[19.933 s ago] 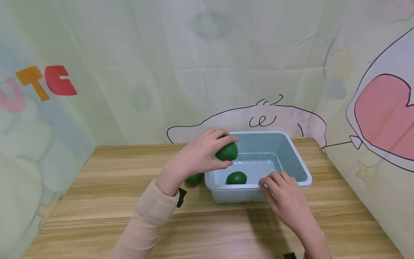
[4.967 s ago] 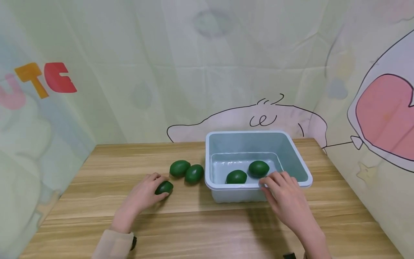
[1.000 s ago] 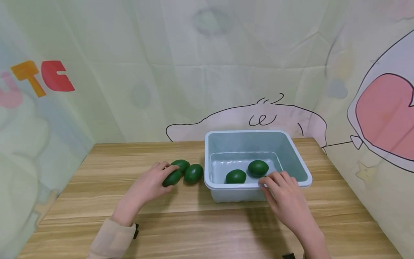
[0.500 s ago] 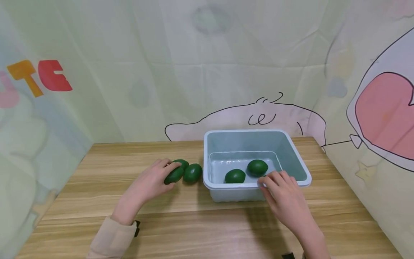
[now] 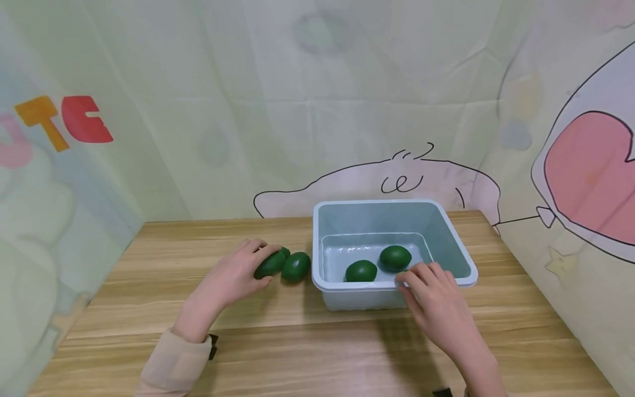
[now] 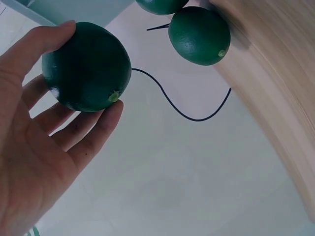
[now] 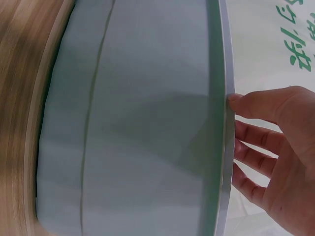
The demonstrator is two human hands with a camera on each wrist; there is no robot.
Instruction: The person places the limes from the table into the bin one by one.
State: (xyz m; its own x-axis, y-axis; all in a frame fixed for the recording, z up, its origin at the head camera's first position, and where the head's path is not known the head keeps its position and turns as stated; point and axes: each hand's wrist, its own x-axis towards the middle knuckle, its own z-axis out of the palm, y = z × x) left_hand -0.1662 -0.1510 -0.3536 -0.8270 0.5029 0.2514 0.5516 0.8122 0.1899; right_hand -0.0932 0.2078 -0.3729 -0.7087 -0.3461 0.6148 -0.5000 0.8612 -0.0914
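My left hand (image 5: 238,273) holds a smooth dark green lime (image 6: 86,66) between thumb and fingers, left of the bin. Close beside it on the table lie a second lime (image 5: 296,267) and a third lime (image 5: 285,252), the third mostly hidden behind the held one. A pale blue plastic bin (image 5: 364,299) stands at the right. Two limes lie inside it, a front lime (image 5: 361,271) and a back lime (image 5: 395,258). My right hand (image 5: 436,303) grips the bin's near rim (image 7: 228,123), with the thumb on one side and fingers on the other.
The wooden table (image 5: 317,358) runs back to a pale printed cloth (image 5: 223,110), which also hangs along both sides. The bin stands near the table's back edge. Its left wall is just right of the second lime.
About twenty seconds ago a lime was held over the bin with one inside; now two lie inside. Lately my left hand brought another lime rightward to the loose pair. My right hand stayed put.
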